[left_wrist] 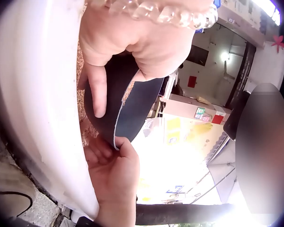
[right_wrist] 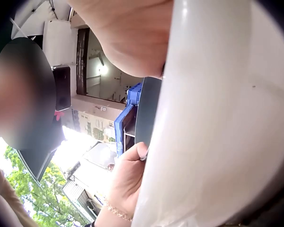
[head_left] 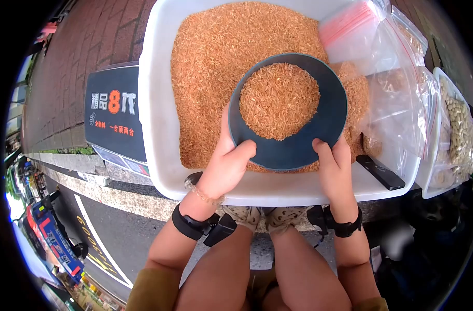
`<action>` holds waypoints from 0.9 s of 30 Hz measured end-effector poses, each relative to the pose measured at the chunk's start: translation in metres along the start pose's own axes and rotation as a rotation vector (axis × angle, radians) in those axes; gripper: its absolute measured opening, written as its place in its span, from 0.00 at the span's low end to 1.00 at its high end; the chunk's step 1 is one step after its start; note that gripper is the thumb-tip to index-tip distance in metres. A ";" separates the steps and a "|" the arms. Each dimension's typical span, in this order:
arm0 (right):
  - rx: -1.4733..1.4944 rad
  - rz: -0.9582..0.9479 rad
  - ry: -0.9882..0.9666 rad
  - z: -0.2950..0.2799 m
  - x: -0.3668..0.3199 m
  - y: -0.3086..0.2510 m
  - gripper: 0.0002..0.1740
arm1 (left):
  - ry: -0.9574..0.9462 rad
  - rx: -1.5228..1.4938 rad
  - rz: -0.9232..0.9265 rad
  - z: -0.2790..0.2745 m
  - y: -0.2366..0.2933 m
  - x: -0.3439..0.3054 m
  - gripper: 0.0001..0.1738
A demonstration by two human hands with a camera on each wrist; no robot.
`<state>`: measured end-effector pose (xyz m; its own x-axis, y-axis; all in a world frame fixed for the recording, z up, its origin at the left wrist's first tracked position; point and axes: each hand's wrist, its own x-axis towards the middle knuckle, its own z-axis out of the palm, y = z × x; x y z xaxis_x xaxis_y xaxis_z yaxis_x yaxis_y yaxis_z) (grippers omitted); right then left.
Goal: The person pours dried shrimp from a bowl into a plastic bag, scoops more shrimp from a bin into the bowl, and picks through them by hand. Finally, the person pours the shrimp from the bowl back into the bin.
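Both hands hold a dark blue-grey bowl (head_left: 293, 155) by its rim, over a large white tub (head_left: 293, 195). My left hand (head_left: 230, 158) grips the bowl's near left side, thumb over the rim; in the left wrist view its fingers (left_wrist: 99, 92) spread along the bowl's outer wall. On the near right side my right hand (head_left: 334, 168) grips likewise, thumb inside the edge. Reddish-brown rice (head_left: 279, 101) is heaped toward the bowl's far left. More of the same loose rice (head_left: 210, 88) fills much of the tub around and behind the bowl.
Clear zip bags (head_left: 397, 103) with red strips lie across the tub's right side. A black flat-handled tool (head_left: 380, 172) rests near its front right corner. Farther right stands a white container (head_left: 428, 181) with bagged pale nuts or beans (head_left: 458, 129). A dark printed box (head_left: 115, 111) stands left.
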<state>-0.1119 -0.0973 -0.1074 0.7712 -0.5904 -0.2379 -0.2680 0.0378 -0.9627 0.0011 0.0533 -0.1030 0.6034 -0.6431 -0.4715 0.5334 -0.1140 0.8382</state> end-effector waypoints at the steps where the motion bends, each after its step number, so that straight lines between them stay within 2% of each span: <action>1: 0.000 0.000 0.001 0.000 0.000 0.000 0.14 | 0.014 -0.023 -0.001 0.000 0.000 0.000 0.41; 4: -0.050 -0.043 0.007 0.003 0.001 0.001 0.16 | 0.011 -0.073 -0.038 0.000 0.003 0.000 0.42; 6: -0.070 -0.175 0.069 0.007 0.003 0.004 0.20 | 0.022 -0.096 -0.027 0.003 0.005 -0.001 0.42; 8: -0.129 -0.173 0.068 0.004 -0.003 -0.005 0.22 | 0.033 -0.119 -0.014 0.003 0.004 0.000 0.42; 10: -0.186 -0.169 0.067 0.003 -0.004 -0.007 0.23 | 0.039 0.038 0.180 0.000 -0.002 0.002 0.41; 12: -0.229 -0.079 0.001 0.003 0.002 -0.003 0.23 | -0.011 0.139 0.175 -0.001 -0.005 0.009 0.41; 16: -0.183 -0.082 0.045 0.003 0.001 -0.005 0.22 | 0.041 0.142 0.225 0.002 -0.001 0.004 0.42; 19: -0.125 -0.048 0.016 0.004 0.002 -0.002 0.21 | 0.086 0.120 0.218 0.001 -0.008 0.007 0.42; 23: -0.101 -0.106 0.064 0.002 0.002 0.001 0.19 | 0.094 0.052 0.159 0.001 -0.004 0.003 0.40; 25: -0.073 -0.102 0.063 0.001 0.000 -0.002 0.19 | 0.027 -0.067 0.041 -0.001 0.002 0.001 0.43; 27: -0.053 -0.077 0.089 0.001 -0.002 -0.005 0.17 | 0.026 -0.074 0.054 -0.001 0.001 0.000 0.44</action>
<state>-0.1113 -0.0954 -0.1023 0.7371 -0.6592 -0.1488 -0.2418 -0.0517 -0.9689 0.0017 0.0540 -0.1023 0.6473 -0.6267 -0.4339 0.5416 -0.0224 0.8403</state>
